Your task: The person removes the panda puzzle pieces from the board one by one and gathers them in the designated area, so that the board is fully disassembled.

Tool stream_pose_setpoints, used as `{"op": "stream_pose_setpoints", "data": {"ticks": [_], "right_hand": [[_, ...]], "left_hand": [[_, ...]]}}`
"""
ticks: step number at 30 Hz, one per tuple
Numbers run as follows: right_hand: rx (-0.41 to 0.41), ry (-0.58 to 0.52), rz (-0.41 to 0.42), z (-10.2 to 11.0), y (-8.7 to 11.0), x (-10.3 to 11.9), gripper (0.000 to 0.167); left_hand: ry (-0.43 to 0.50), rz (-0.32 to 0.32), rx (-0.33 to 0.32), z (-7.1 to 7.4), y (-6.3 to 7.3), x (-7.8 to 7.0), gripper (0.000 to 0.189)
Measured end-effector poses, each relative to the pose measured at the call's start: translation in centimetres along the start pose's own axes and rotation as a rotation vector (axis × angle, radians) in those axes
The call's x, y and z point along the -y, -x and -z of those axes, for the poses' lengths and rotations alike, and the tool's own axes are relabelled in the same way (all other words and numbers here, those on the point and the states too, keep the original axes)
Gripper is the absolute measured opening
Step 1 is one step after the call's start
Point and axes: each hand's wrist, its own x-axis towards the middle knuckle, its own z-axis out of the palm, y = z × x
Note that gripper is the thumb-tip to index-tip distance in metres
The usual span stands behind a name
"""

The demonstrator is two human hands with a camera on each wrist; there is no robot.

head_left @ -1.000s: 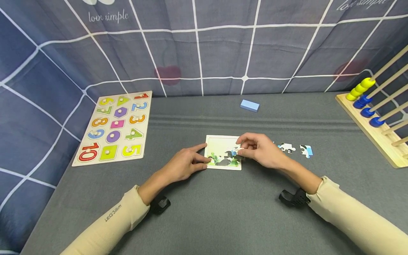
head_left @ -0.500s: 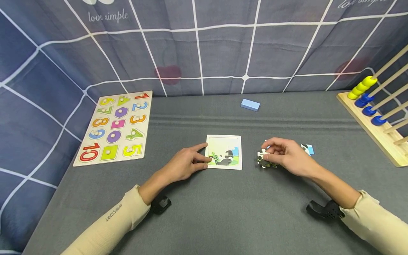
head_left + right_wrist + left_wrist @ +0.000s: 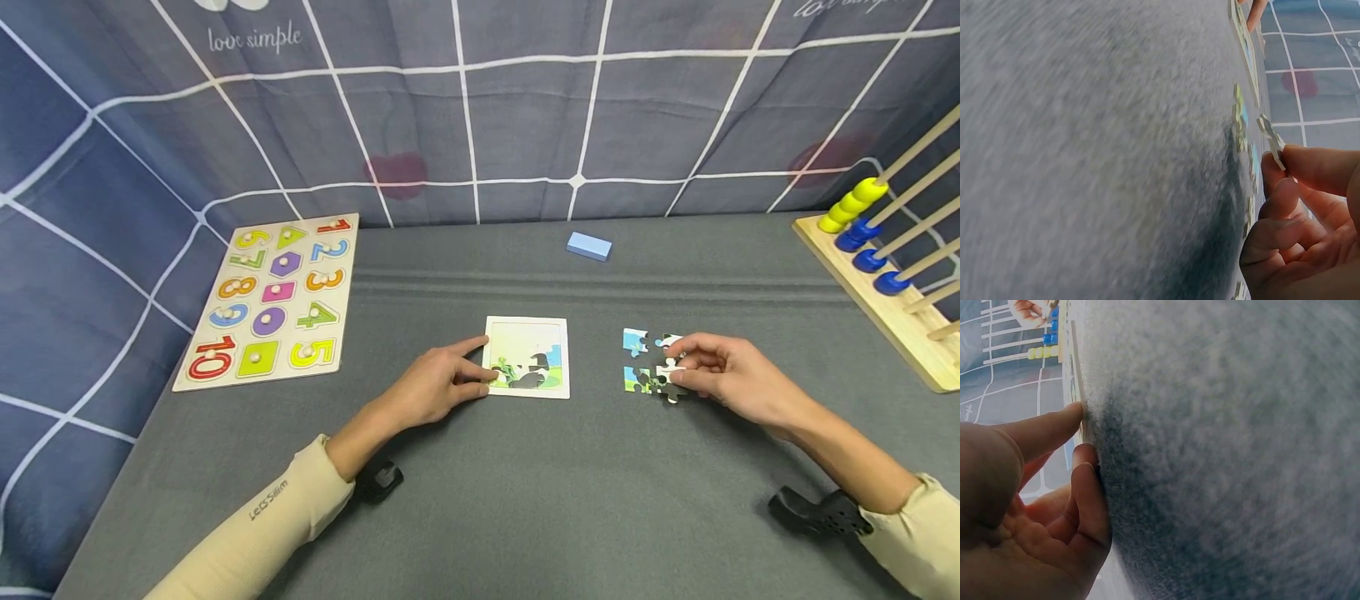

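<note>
In the head view a square puzzle tray (image 3: 528, 337) with a panda picture lies mid-table. My left hand (image 3: 431, 387) rests at its left edge with fingers spread, fingertips on the rim; the left wrist view shows the thumb (image 3: 1054, 430) against that edge. To the right, my right hand (image 3: 731, 379) pinches a black-and-white jigsaw piece (image 3: 670, 372) between thumb and fingers; in the right wrist view this piece (image 3: 1272, 142) is tilted above the cloth. Loose jigsaw pieces lie beside and beneath it: a blue one (image 3: 635, 342), a green-and-blue one (image 3: 636, 381), others partly hidden by the hand.
A number puzzle board (image 3: 272, 304) lies at the left. Behind the tray sits a blue block (image 3: 589, 247). A wooden abacus (image 3: 862, 287) with yellow and blue beads stands at the right. A checked curtain (image 3: 517, 125) hangs along the back.
My right hand has moved right, from the tray's right edge to over the loose pieces, carrying the jigsaw piece along. The left hand and the tray have stayed put.
</note>
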Motion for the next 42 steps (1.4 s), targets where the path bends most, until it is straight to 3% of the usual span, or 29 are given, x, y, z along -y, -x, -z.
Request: {"op": "stream_pose_setpoints", "data": {"ticks": [7,12,20,42], "right_hand": [[-0.011,0.065,0.047,0.1,0.4,-0.8,0.019],[-0.041,0.180,0.090,0.0,0.4,-1.2,0.018],[-0.091,0.305,0.094,-0.1,0.5,-1.0,0.015],[-0.095,0.354,0.125,-0.2,0.6,-1.1,0.013]], "left_hand": [[-0.004,-0.002,-0.011,-0.1,0.0,0.0,0.025],[-0.003,-0.002,-0.012,0.0,0.1,-0.1,0.025],[0.000,-0.014,-0.017,-0.1,0.0,-0.1,0.025],[-0.019,-0.044,-0.031,0.0,0.2,-0.2,0.025]]}}
